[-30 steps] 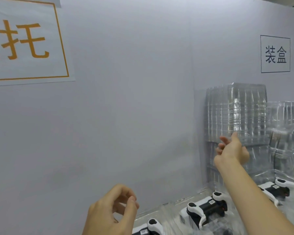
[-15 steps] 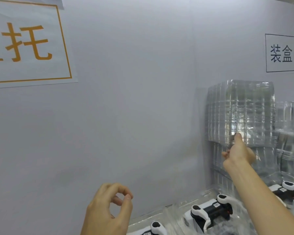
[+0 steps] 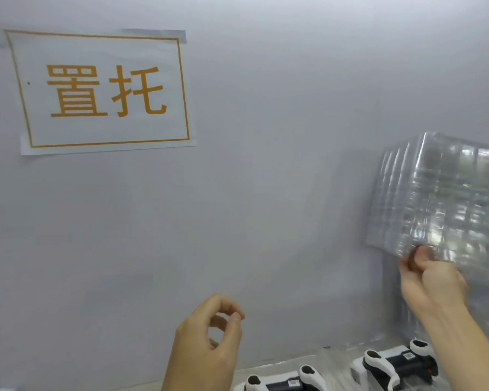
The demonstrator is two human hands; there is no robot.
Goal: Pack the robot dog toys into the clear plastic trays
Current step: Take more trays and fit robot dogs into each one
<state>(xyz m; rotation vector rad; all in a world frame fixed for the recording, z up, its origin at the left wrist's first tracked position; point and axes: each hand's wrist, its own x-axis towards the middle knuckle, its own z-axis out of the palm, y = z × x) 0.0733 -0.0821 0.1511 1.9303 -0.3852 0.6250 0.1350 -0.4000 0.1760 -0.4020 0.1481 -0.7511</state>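
Note:
A stack of clear plastic trays [image 3: 446,198] is held tilted in the air at the right. My right hand [image 3: 432,280] pinches its lower left corner from below. My left hand [image 3: 209,342] hovers at the lower middle with fingers loosely curled, thumb near the fingertips, holding nothing. Black-and-white robot dog toys lie along the bottom edge: one [image 3: 395,365] at the right in a clear tray, another [image 3: 283,382] left of it, partly cut off by the frame.
A grey-white wall [image 3: 266,193] fills most of the view. A paper sign with orange characters [image 3: 105,91] is taped to the wall at upper left. More clear trays [image 3: 486,314] stand behind my right arm.
My view has swung to the left. My right hand has taken hold of the tray stack's lower corner and lifted it, tilted, off the pile. The left hand has stayed loosely curled.

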